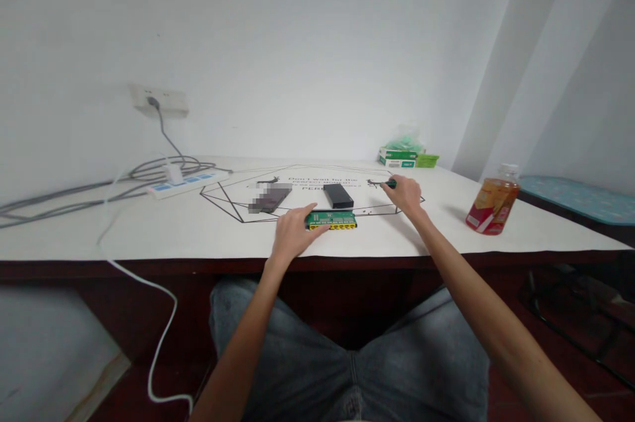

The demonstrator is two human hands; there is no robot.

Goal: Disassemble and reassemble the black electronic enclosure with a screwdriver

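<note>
A green circuit board with a row of yellow ports along its front edge lies near the front of the table. My left hand grips its left end, thumb along the yellow ports and fingers behind. Farther right, above the tabletop, my right hand is closed with a small dark object with some green pinched in its fingers; its kind is too small to make out. Just behind the board sits a black rectangular case. To its left is a dark flat object, partly pixelated.
A bottle of amber drink stands at the right. Green-and-white boxes and a plastic bag are at the back. On the left lie a power strip and grey cables; a white cable hangs over the table edge.
</note>
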